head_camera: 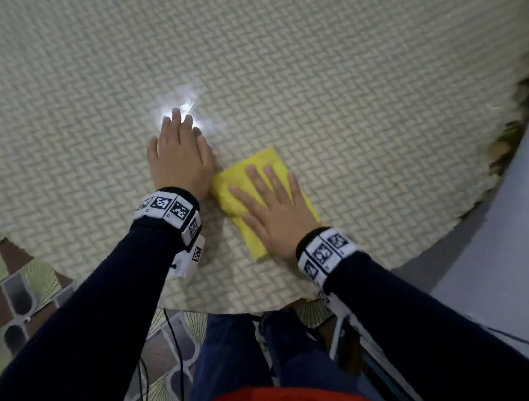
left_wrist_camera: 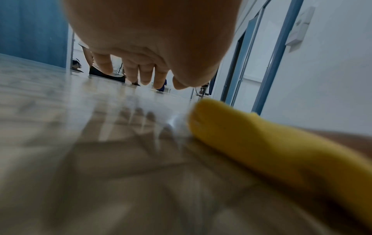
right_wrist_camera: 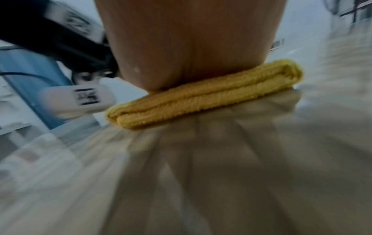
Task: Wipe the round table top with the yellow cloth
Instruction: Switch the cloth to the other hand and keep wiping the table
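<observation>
The cloth [head_camera: 264, 197] lies folded on the table top [head_camera: 342, 85], near the edge closest to the person. The right hand [head_camera: 275, 214] rests flat on the cloth. The left hand [head_camera: 180, 154] is just left of the cloth, fingers extended toward the table centre.

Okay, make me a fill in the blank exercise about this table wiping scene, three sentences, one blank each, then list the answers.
1. The right hand presses flat on the ____ cloth.
2. The cloth is folded and lies on the round table top, which has a ____ pattern.
3. The left hand, with fingers straight, rests on the table to the ____ of the cloth.

Missing words: yellow; woven; left
</observation>
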The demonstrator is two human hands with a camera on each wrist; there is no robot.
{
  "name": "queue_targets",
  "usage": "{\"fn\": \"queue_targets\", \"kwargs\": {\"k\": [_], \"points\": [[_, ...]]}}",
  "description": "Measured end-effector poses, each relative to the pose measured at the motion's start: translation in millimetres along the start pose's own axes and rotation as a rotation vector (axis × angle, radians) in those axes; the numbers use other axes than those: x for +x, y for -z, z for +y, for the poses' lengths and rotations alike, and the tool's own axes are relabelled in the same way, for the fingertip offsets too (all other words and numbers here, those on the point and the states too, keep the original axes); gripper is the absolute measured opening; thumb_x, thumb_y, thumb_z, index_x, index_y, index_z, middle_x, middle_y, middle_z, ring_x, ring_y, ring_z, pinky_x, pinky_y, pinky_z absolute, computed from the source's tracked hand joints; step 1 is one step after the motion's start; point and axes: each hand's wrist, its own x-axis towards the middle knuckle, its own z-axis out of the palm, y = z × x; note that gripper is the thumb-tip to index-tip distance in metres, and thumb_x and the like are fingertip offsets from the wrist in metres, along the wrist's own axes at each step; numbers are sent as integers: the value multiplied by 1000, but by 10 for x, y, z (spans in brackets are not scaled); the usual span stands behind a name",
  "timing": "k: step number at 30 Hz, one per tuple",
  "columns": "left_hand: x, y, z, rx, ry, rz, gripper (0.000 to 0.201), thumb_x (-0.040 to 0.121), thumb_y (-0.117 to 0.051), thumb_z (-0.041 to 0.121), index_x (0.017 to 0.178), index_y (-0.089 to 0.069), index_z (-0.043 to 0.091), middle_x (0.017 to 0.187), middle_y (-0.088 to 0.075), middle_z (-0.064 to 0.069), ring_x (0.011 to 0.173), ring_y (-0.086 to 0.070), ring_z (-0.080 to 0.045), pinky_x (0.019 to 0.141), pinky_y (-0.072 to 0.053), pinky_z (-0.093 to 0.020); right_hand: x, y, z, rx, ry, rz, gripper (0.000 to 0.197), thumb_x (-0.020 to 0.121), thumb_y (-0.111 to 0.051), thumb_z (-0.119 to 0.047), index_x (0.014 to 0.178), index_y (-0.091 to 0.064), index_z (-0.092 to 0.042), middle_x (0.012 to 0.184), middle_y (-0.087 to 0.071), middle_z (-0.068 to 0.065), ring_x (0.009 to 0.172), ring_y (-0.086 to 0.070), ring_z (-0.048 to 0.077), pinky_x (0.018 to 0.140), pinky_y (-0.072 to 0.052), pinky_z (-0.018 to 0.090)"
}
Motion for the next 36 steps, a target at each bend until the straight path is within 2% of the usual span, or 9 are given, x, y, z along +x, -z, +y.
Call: {"fn": "queue_targets", "kwargs": {"k": [5,8,11,14,17,24,28,32,36], "points": [[15,-14,246,9,-27,-47,48,103,-28,32,146,-38,14,159,-24,-2,147,-19,-17,117,-14,-42,-791,-113,458,6,5,-50,52,100,-14,-49,151,-5,-42,162,2,-2,148,2,25,116,3,52],[7,16,331,-20,-56,-59,48,102,-29,32,145,-39,13,159,-24,-3,147,-18,-16,119,-13,-43,-656,39,873,37,-254,-42,50,98,-3,-55,145,12,-50,158,21,-9,146,17,19,115,15,49],[-28,39,320,-26,-86,-61,50,101,-27,32,145,-39,12,160,-23,-3,147,-17,-16,119,-13,-44,-265,209,1035,145,-510,-1,52,101,-12,-51,148,8,-46,158,22,-6,145,20,21,113,15,52],[-93,43,244,-18,-90,-62,50,101,-27,33,145,-40,13,159,-24,-3,147,-18,-16,119,-14,-44,44,266,810,179,-574,-16,55,101,-14,-48,150,10,-40,158,25,0,144,23,25,112,15,57],[-150,67,126,-10,-83,-56,49,102,-29,33,145,-40,14,159,-24,-3,147,-19,-17,119,-13,-43,61,158,287,143,-438,-7,55,101,-14,-48,150,10,-39,158,24,1,145,22,27,113,15,58],[-311,192,-442,-18,-38,-60,49,102,-29,36,146,-38,16,159,-25,-4,146,-21,-22,117,-14,-43,-809,-390,-539,76,-169,29,51,100,-13,-44,151,-5,-41,162,2,-1,148,3,26,116,3,54],[-474,307,-907,-30,0,-33,46,102,-31,33,143,-42,14,157,-30,-7,144,-26,-25,116,-18,-44,-1012,-360,-118,111,-488,58,51,98,-3,-50,146,13,-46,161,11,-1,148,7,26,116,3,53],[-604,387,-1241,-33,21,-35,46,100,-35,28,143,-41,12,155,-31,-8,143,-27,-25,116,-19,-45,-545,-158,-113,328,-950,103,53,101,-13,-49,149,9,-42,159,22,2,145,20,25,115,10,55],[-692,420,-1389,-44,27,-54,50,99,-34,29,146,-36,10,156,-30,-8,144,-26,-25,117,-18,-44,-35,-109,-637,286,-793,58,55,102,-15,-45,151,10,-37,158,24,4,145,21,29,114,11,57]]}}
